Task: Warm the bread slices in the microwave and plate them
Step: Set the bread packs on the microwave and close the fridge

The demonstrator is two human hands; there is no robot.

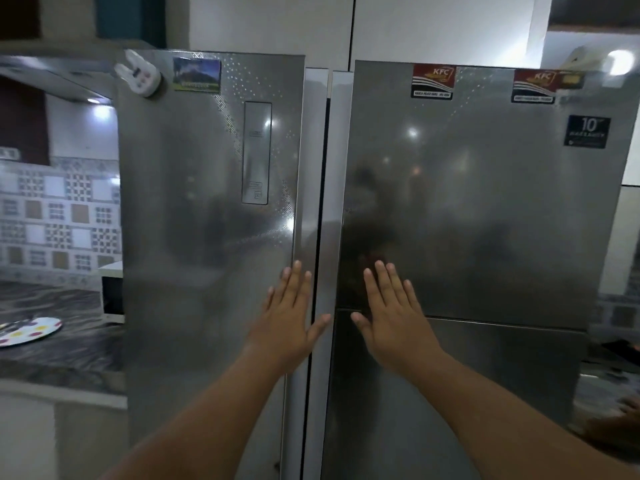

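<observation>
- Both hands up against a steel fridge: left hand [289, 315] flat near the inner edge of the left door [207, 220], right hand [389, 315] flat on the right door [485, 202], across the seam between upper and lower panel.
- Fingers of each hand straight and a little spread, thumbs out toward the centre gap; nothing held in either one.
- No bread in view; probably inside the fridge, but impossible to confirm with the doors shut.
- Plate [29, 330] with coloured dots waiting on the dark counter [52, 358] at far left; white box [112, 296] behind the fridge edge, perhaps the microwave, too much hidden to be sure.
- Risk: flat palms on smooth steel give no grip for pulling; likely to slip and leave the door closed unless fingertips hook into the centre gap [320, 237].
- Risk: left door, if swung wide, may sweep over the counter corner toward the plate, which sits close to the counter's front edge.
- Risk: both doors opened together leave no free hand for taking the bread out.
- Room: narrow gap between the doors, thumbs nearly meeting over it; open counter beside the plate; right side of the fridge dim and blurred, clearance there unclear.
</observation>
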